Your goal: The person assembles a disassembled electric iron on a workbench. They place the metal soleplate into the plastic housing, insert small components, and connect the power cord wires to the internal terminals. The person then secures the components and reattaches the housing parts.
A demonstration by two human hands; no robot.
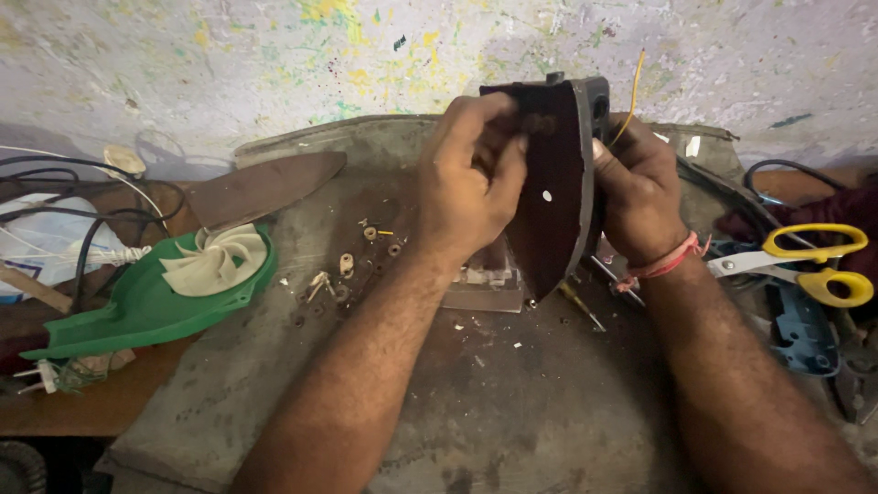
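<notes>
Both of my hands hold a dark clothes-iron body [558, 183] upright on its edge above the grey work mat [512, 402]. Its flat reddish-brown plate faces left and has a small white hole. My left hand [471, 178] presses its fingers against the plate near the top. Around the black back of the iron my right hand [640, 197] is wrapped, a pink thread band on its wrist. A yellow wire [633, 96] sticks up from the top of the iron. Under the iron sits a clear plastic block [485, 284].
Small screws and metal fittings [347, 265] lie scattered on the mat left of my hands. A green plastic housing with a white fan wheel [183, 274] and a dark metal soleplate [261, 187] lie at left, near black cables. Yellow-handled scissors [805, 261] and a blue tool [800, 325] lie at right.
</notes>
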